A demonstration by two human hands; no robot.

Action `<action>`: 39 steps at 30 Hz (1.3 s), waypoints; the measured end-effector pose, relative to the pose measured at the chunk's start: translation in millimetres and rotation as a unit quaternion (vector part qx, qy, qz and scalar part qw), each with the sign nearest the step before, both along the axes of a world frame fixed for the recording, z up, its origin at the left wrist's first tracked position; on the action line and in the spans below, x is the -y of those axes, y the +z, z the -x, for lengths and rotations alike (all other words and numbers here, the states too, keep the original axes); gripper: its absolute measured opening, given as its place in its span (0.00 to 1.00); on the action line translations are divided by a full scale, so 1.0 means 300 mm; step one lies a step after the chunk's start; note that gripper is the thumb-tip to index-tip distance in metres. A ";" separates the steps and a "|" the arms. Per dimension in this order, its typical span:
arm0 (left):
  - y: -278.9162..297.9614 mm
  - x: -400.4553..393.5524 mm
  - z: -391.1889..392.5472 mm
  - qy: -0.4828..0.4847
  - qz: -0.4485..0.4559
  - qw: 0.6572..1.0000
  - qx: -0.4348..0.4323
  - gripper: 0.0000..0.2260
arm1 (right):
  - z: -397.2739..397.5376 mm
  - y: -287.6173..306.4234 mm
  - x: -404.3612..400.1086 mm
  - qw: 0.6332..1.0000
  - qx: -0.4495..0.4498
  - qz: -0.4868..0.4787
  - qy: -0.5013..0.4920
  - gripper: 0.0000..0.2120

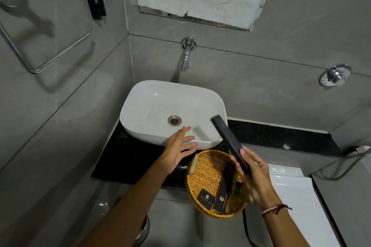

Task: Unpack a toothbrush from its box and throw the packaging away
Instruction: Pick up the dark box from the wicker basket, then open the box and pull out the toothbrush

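Here the right hand (pixel 253 174) pinches the near end of a long dark toothbrush box (pixel 228 140) between thumb and fingers, its far end angled up over the rim of the white basin (pixel 152 98). The left hand (pixel 176 150), fingers spread and holding nothing, hovers near the basin's front edge. Below sits a wicker basket (pixel 202 168) with other dark packets. The box looks unopened, so unpacking is only starting; next the free hand should probably take the far flap.
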State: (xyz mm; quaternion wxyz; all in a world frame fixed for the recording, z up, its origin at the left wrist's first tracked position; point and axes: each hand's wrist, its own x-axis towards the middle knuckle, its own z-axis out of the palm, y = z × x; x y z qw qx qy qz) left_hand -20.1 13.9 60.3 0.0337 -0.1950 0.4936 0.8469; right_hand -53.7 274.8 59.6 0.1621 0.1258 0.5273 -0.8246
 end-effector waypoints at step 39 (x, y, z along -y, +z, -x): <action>-0.003 0.098 -0.155 0.146 -0.433 0.886 -0.077 0.17 | -0.023 0.487 0.584 0.755 -0.529 -0.384 0.054 0.31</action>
